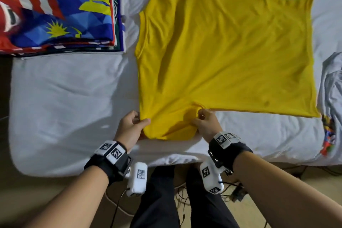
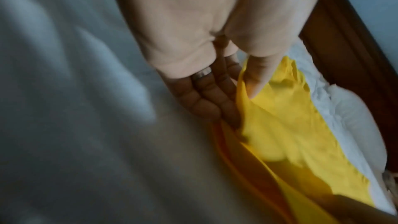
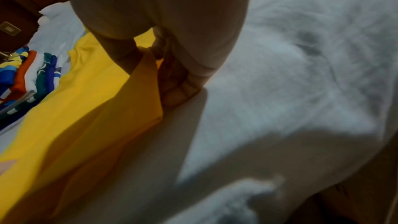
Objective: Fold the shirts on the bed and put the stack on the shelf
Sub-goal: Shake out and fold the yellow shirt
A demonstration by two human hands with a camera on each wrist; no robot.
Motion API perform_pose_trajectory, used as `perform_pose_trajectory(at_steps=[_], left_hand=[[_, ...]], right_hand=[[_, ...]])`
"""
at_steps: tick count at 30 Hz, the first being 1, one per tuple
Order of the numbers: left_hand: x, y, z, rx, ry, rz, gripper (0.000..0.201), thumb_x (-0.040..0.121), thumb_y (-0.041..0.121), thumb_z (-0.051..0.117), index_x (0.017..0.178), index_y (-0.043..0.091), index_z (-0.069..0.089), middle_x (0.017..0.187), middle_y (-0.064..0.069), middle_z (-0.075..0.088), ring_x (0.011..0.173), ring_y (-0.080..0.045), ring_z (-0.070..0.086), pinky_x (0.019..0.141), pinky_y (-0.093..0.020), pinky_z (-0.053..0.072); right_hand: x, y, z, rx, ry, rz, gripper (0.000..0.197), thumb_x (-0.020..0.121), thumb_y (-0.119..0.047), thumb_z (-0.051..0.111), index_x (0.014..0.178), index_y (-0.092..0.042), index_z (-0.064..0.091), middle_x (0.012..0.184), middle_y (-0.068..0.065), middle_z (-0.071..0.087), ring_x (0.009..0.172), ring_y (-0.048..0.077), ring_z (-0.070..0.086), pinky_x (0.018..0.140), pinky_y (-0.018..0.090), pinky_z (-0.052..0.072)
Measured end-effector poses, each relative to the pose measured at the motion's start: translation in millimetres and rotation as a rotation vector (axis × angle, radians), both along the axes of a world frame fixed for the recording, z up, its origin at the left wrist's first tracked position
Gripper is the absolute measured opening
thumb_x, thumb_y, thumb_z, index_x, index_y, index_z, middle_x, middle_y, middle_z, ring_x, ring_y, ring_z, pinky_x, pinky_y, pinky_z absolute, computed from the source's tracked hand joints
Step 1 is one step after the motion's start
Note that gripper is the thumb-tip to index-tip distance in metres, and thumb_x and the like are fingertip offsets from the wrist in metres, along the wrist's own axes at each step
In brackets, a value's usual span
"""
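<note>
Upper left of head view: stack of folded shirts [image 1: 57, 13] on bed [image 1: 64, 107]. Centre: yellow shirt [image 1: 222, 52] spread flat. Lower centre: left hand [image 1: 130, 127] and right hand [image 1: 206, 124], fingers pinching the shirt's near sleeve. Left wrist view alone shows a ring [image 2: 202, 74]. Right edge: white garment [image 1: 331, 89].

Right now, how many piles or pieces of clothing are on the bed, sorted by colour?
Yellow shirt, spread flat, both hands holding its near end: 1
Multicoloured folded stack: 1
White garment at right edge: 1
Total: 3
</note>
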State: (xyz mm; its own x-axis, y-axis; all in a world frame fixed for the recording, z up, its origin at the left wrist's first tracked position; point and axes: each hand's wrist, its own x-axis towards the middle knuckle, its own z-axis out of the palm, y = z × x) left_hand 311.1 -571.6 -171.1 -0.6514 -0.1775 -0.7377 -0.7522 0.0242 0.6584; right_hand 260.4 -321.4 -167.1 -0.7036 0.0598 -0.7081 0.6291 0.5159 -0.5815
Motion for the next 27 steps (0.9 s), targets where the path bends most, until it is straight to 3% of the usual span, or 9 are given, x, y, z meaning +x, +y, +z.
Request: perform_pose_trajectory(at_steps=[3,5,9,12,16,19,21,24,27], left_hand=[[19.9,3.1,-6.1,0.054,-0.087,-0.067,0.013,0.093,0.015,0.069,0.091,0.005,0.061,0.076,-0.013,0.067,0.054,-0.026,0.057,0.059,-0.036,0.052],[22.4,4.5,-7.1,0.074,-0.1,-0.109,0.014,0.095,0.016,0.067,0.087,0.006,0.062,0.068,-0.01,0.062,0.05,-0.02,0.048,0.051,-0.028,0.044],[22.4,11.5,1.0,0.101,-0.06,-0.169,0.034,0.086,0.037,0.076,0.074,0.012,0.056,0.069,-0.01,0.046,0.063,-0.022,0.042,0.06,-0.034,0.034],[23.9,25.2,7.6,0.182,0.01,0.135,0.036,0.085,0.021,0.07,0.057,0.023,0.048,0.067,-0.008,0.038,0.068,-0.023,0.039,0.066,-0.037,0.033],[33.1,41.6,12.7,0.337,0.016,0.348,0.028,0.092,0.018,0.064,0.066,0.022,0.054,0.081,-0.012,0.061,0.075,-0.024,0.059,0.07,-0.034,0.044],[46.8,47.5,4.5,0.21,-0.056,0.061,0.016,0.092,0.028,0.069,0.105,0.018,0.07,0.106,-0.003,0.076,0.098,-0.02,0.072,0.09,-0.038,0.055],[51.9,43.7,-1.5,-0.01,-0.07,-0.215,0.021,0.089,0.03,0.075,0.102,0.014,0.073,0.097,-0.001,0.077,0.096,-0.02,0.072,0.09,-0.037,0.053],[53.1,39.4,-1.3,-0.297,-0.11,-0.378,0.03,0.09,0.031,0.073,0.077,0.006,0.063,0.071,-0.01,0.066,0.07,-0.028,0.065,0.061,-0.029,0.044],[49.3,45.2,8.6,-0.389,-0.209,-0.493,0.03,0.09,0.025,0.074,0.072,0.008,0.058,0.063,-0.005,0.064,0.051,-0.018,0.064,0.045,-0.025,0.044]], right_hand=[[9.4,1.7,0.6,-0.095,-0.076,-0.056,0.017,0.087,-0.007,0.069,0.098,-0.01,0.057,0.085,0.008,0.056,0.074,0.023,0.053,0.063,0.033,0.044],[10.2,2.7,-1.4,-0.094,-0.116,-0.027,0.038,0.078,-0.022,0.076,0.105,0.0,0.061,0.091,0.01,0.057,0.082,0.023,0.055,0.07,0.037,0.046],[15.6,9.2,-7.4,-0.112,-0.137,0.005,0.079,0.057,-0.05,0.075,0.113,0.004,0.063,0.098,0.016,0.067,0.086,0.026,0.065,0.069,0.038,0.053],[17.7,15.3,-1.3,-0.19,-0.132,-0.012,0.028,0.082,-0.021,0.075,0.103,-0.005,0.063,0.09,0.016,0.066,0.07,0.028,0.061,0.057,0.035,0.05],[21.3,25.9,-8.3,-0.187,-0.152,0.041,0.041,0.083,-0.023,0.076,0.117,-0.005,0.06,0.108,0.019,0.068,0.086,0.035,0.067,0.074,0.051,0.058],[17.7,27.5,-6.1,-0.108,-0.161,0.229,0.03,0.093,-0.021,0.068,0.116,-0.007,0.056,0.103,0.015,0.069,0.081,0.034,0.07,0.07,0.048,0.06],[14.3,29.7,-3.4,-0.089,-0.13,0.28,0.02,0.094,-0.019,0.066,0.105,-0.003,0.061,0.076,0.014,0.068,0.055,0.027,0.065,0.053,0.04,0.058],[13.8,35.5,1.0,-0.023,-0.144,0.399,0.017,0.094,-0.022,0.066,0.087,-0.007,0.06,0.057,0.011,0.065,0.042,0.021,0.06,0.041,0.027,0.047],[6.1,38.1,7.3,0.097,-0.143,0.687,0.026,0.094,-0.032,0.066,0.081,-0.011,0.062,0.065,0.008,0.071,0.05,0.019,0.062,0.055,0.032,0.056]])
